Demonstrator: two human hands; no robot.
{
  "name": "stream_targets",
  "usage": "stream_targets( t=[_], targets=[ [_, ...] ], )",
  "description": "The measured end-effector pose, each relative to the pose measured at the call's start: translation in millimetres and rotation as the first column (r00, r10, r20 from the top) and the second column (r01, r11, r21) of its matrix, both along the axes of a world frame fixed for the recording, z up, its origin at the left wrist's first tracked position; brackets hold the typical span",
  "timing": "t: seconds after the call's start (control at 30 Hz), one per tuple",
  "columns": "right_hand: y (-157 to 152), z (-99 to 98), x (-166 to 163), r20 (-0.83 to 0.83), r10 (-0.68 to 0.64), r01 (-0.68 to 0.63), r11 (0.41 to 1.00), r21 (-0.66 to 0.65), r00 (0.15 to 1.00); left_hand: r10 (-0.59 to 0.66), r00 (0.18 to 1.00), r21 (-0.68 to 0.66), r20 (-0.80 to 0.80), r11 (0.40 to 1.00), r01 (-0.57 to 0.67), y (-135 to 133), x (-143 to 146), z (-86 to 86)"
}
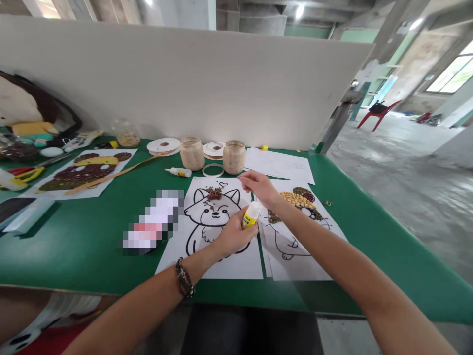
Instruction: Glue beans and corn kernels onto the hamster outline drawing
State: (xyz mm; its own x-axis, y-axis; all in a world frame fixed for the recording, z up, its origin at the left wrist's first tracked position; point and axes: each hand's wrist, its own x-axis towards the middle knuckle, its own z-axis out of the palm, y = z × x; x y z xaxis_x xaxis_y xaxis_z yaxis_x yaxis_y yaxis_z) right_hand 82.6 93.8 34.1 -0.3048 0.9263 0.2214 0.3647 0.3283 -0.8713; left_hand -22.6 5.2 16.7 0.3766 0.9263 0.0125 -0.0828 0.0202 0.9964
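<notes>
My left hand [233,234] is wrapped round a small white and yellow glue bottle [251,215], held above a paper sheet with a fox outline drawing [212,217]. A patch of dark seeds lies on the fox's forehead. My right hand [258,186] hovers just above the bottle's top, its fingers pinched together; what they hold is too small to name. Right of it lies a second sheet [295,231] with yellow and dark seeds glued on a figure.
On the green table [74,246] stand two jars [192,153] [234,157] of pale grains, tape rolls [163,145], a second glue bottle [179,171], a ring [213,170], blank papers [279,165] and a finished seed picture [83,172]. A white partition stands behind. Scissors lie far left.
</notes>
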Motion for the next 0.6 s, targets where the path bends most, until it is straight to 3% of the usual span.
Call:
stream_targets(
  t=[0.17, 0.33, 0.47, 0.6],
  targets=[
    [38.9, -16.9, -30.3, 0.276, 0.049, -0.056, 0.998, 0.016, 0.960, -0.083, 0.996, -0.029, 0.026, 0.996, 0.083, -5.3, -1.6, 1.8],
    [47.7, -24.5, -40.9, 0.483, 0.083, -0.092, 0.996, -0.005, 0.872, -0.121, 0.991, -0.015, 0.057, 0.992, 0.122, -5.7, -0.5, 0.7],
    [45.8, -25.4, -41.6, 0.525, 0.073, -0.081, 0.997, -0.008, 0.848, -0.128, 0.990, 0.026, 0.056, 0.992, 0.126, -5.3, -2.4, 0.0],
    [42.0, -23.4, -38.0, 0.465, 0.014, -0.034, 0.999, 0.034, 0.885, -0.126, 0.992, 0.083, 0.020, 0.989, 0.124, -6.9, -4.4, 0.6]
  ],
)
